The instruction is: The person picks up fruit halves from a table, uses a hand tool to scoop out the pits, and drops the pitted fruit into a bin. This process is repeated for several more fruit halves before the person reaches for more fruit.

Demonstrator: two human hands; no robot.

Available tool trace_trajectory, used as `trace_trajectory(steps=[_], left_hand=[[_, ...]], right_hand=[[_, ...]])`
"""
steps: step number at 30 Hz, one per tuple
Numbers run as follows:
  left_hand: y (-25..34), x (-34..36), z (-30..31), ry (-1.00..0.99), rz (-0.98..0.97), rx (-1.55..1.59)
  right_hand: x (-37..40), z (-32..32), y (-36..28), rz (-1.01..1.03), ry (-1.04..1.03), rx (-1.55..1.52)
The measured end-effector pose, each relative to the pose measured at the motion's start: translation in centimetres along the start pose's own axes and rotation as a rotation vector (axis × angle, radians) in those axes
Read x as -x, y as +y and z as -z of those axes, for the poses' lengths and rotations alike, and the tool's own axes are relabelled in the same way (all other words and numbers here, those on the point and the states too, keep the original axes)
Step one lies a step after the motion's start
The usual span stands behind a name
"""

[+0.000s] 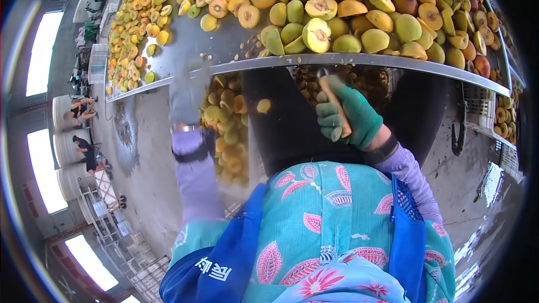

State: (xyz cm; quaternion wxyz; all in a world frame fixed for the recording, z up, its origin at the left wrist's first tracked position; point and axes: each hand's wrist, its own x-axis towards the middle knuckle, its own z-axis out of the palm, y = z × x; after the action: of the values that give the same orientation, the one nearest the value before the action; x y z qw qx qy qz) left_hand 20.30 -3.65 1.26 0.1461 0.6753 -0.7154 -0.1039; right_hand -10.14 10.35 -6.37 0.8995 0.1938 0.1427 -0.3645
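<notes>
My right hand, in a green glove, is closed around the wooden handle of a pitting tool. Its short metal end points at the table edge, and its exact shape is hard to make out. My left hand, in a pale glove, is smeared by motion at the table's front edge; its fingers cannot be read. Just right of it, a yellow peach piece appears in the air above my lap. Below the left hand is a container of peach halves. Many cut peaches lie heaped on the metal table.
Loose pits lie near the table's front edge. More peach pieces are under the table between my legs. White crates stand at right. People sit at far left beside large white tubs.
</notes>
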Motion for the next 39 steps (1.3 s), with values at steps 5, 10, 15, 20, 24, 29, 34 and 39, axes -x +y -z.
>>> trace_trajectory(steps=[5,10,15,20,24,29,34,39], left_hand=[[6.0,-11.5,-7.5,0.065,-0.599,-0.254],[8.0,-10.3,-6.6,-0.253,-0.157,0.201],[7.8,-2.6,-4.9,0.117,-0.852,0.234],[11.1,1.4,-6.8,-0.208,-0.181,1.332],[12.1,1.0,-6.7,0.289,-0.759,0.277],[14.2,2.7,-7.9,-0.024,-0.153,1.3],[13.2,1.9,-7.7,-0.237,-0.338,0.963],[14.2,1.2,-5.5,-0.431,-0.365,0.979]], right_hand=[[1.1,-3.9,1.0,0.381,0.31,0.71],[-0.8,-3.6,0.3,0.903,0.264,1.283],[-4.8,-6.1,0.7,0.973,0.334,1.576],[-6.0,-4.6,1.1,1.045,0.373,1.558],[-4.9,-5.2,1.9,1.068,0.363,1.43],[-6.4,-4.3,2.7,1.153,0.357,1.364],[-6.1,-2.4,1.9,1.173,0.219,1.388],[-3.5,-4.8,2.8,0.64,0.097,0.934]])
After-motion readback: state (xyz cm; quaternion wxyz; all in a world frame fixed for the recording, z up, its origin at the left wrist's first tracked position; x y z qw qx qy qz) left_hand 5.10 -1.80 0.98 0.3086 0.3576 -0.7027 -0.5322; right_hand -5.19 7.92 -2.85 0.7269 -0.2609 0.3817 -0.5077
